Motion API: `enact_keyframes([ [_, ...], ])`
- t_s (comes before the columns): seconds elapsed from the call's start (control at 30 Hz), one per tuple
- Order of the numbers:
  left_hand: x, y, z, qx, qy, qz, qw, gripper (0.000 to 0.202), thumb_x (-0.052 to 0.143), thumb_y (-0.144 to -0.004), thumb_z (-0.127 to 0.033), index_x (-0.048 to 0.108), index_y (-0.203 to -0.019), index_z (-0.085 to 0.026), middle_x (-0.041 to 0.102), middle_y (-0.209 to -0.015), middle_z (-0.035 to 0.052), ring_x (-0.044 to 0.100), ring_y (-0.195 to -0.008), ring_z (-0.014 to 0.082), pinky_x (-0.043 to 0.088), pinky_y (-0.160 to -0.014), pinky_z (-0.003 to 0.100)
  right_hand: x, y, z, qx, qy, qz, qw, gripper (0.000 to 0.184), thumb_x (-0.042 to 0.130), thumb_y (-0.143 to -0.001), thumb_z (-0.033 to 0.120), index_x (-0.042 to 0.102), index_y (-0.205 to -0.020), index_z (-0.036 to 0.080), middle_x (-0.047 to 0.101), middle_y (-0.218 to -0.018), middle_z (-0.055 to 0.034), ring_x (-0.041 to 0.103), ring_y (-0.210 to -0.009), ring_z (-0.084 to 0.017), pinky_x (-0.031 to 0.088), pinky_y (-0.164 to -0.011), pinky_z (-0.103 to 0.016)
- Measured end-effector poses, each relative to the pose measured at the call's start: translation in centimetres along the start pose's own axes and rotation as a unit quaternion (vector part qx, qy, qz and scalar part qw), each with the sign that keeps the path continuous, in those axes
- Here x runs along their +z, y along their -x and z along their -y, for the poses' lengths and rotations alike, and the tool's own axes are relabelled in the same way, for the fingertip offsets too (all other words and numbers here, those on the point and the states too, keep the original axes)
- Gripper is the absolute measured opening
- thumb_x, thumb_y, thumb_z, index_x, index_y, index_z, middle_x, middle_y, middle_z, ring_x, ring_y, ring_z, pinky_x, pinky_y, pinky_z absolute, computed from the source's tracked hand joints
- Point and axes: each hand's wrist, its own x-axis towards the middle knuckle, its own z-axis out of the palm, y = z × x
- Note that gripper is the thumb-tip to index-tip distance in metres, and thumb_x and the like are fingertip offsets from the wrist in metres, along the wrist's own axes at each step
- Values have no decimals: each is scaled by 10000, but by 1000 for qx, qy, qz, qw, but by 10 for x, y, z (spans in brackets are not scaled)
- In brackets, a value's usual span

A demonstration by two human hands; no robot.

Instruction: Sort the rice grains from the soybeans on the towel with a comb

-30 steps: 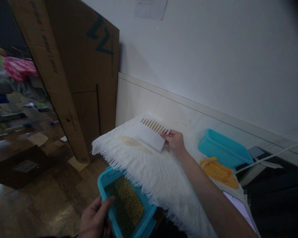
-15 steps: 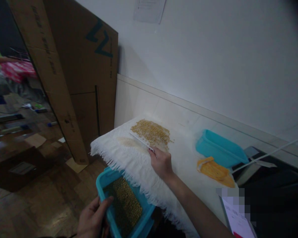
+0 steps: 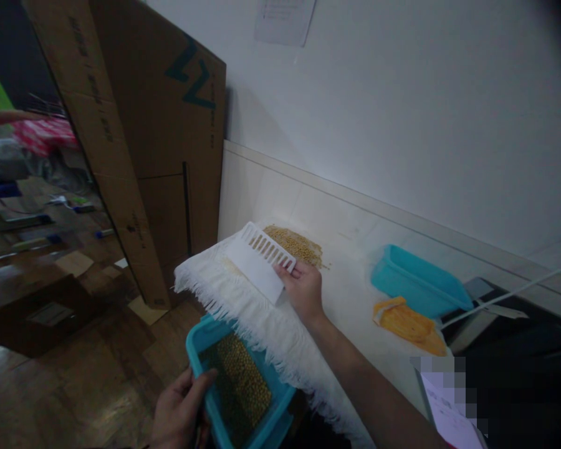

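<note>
My right hand (image 3: 303,287) grips a flat white slotted plastic piece (image 3: 257,268) by its right end, held tilted over the white fringed cloth (image 3: 210,280). Behind it, a pile of yellow soybeans (image 3: 297,245) is spread on the cloth, partly covered by the plastic piece. A patch of finer pale grains (image 3: 231,267) shows by its near edge. With the thumb over the rim, my left hand (image 3: 182,402) holds a blue plastic bin (image 3: 197,349) just below the table edge. Soybeans (image 3: 250,380) and a dark green layer lie in the bin.
A second blue bin (image 3: 416,280) stands on the right of the table, with an orange cloth (image 3: 409,321) before it. A tall cardboard box (image 3: 168,137) is at the left. A phone-like screen (image 3: 449,405) sits at lower right. Another person's arm (image 3: 9,116) shows at far left.
The white slotted piece has turned from edge-on to showing its broad face, now covering part of the bean pile. My left hand stays on the bin. The view has shifted slightly.
</note>
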Motion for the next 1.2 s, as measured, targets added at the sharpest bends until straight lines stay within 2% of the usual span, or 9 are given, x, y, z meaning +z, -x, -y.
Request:
enact_keyframes([
  [0.2, 3, 2, -5, -7, 32, -17, 999, 324, 720, -567, -472, 563, -540, -190, 441, -313, -79, 329, -249, 65, 229, -268, 177, 53, -14, -19, 25, -28, 27, 999, 252, 633, -729, 354, 688, -872, 154, 744, -864, -77, 705, -747, -216, 557, -653, -297],
  [0.37, 1, 1, -4, -10, 19, -9, 1000, 355, 711, -590, -493, 544, -541, -183, 422, -304, -83, 310, -241, 56, 207, -270, 169, 61, -24, -32, 31, -21, 32, 999, 211, 663, -686, 324, 696, -821, 165, 747, -846, -70, 703, -748, -215, 550, -665, -303],
  [0.5, 1, 2, -2, -7, 19, -8, 1000, 366, 703, -592, -514, 556, -553, -181, 405, -295, -88, 307, -230, 55, 205, -267, 164, 41, -30, -27, 41, -10, 16, 999, 247, 653, -693, 353, 692, -822, 146, 746, -811, -77, 705, -726, -222, 552, -622, -298],
  [0.6, 2, 2, -2, -13, 14, -16, 1000, 374, 702, -584, -527, 565, -556, -180, 400, -282, -85, 291, -222, 51, 182, -262, 161, 9, -25, -11, 34, 7, -5, 999, 306, 612, -742, 392, 682, -883, 130, 743, -798, -80, 702, -702, -221, 548, -584, -294],
  [0.7, 2, 1, -3, -17, 12, -15, 1000, 365, 712, -565, -519, 580, -564, -178, 424, -289, -75, 302, -223, 59, 183, -258, 168, -30, 1, 6, -5, 52, -42, 998, 260, 644, -744, 361, 679, -892, 151, 734, -880, -91, 690, -785, -218, 534, -647, -276],
  [0.77, 1, 0, -4, -17, 3, -10, 1000, 358, 710, -567, -514, 585, -558, -178, 422, -285, -74, 306, -222, 64, 195, -256, 175, -50, 27, 12, -95, 238, -73, 964, 218, 568, -822, 350, 681, -795, 165, 722, -719, -73, 669, -616, -174, 499, -557, -234],
  [0.83, -1, -1, -4, -13, -7, -11, 1000, 346, 705, -582, -503, 583, -547, -181, 415, -284, -76, 314, -230, 64, 206, -260, 174, -62, 55, 11, -173, 381, -101, 903, 243, 530, -860, 313, 681, -749, 158, 660, -542, -44, 607, -454, -135, 447, -484, -210],
  [0.93, -3, -4, 0, -21, -15, -14, 1000, 356, 725, -538, -509, 573, -516, -188, 414, -283, -75, 320, -231, 70, 213, -249, 180, -63, 84, 4, -270, 453, -82, 845, 211, 477, -896, 204, 673, -873, 133, 690, -627, -60, 644, -514, -136, 455, -526, -205],
  [1.2, -2, -1, 1, -12, 0, -17, 1000, 362, 740, -535, -504, 583, -520, -178, 438, -288, -70, 345, -240, 71, 243, -263, 173, -17, 81, 4, -312, 489, -37, 813, 228, 415, -877, 91, 638, -922, 102, 677, -629, -69, 653, -534, -157, 456, -496, -229],
])
